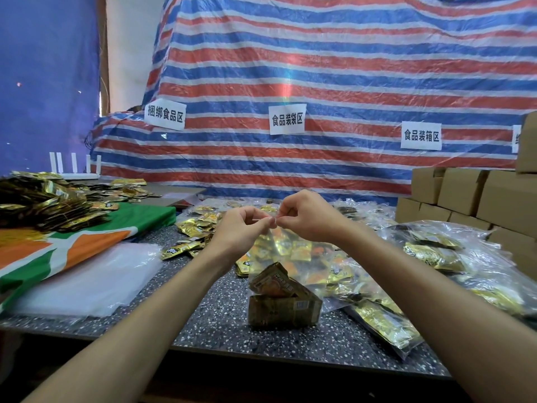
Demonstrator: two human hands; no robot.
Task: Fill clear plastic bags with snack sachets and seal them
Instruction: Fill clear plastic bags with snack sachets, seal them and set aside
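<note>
A clear plastic bag [283,274] hangs upright over the speckled table [215,324], with gold snack sachets [283,301] gathered at its bottom. My left hand [239,228] and my right hand [308,216] pinch the bag's top edge side by side, fingertips nearly touching. Loose gold sachets [194,225] lie on the table behind the hands.
A flat stack of empty clear bags [87,280] lies at the left beside a green, orange and white cloth [66,245] under a sachet heap [43,202]. Filled bags [436,254] crowd the right, with cardboard boxes [476,196] behind. A striped tarp [319,82] forms the backdrop.
</note>
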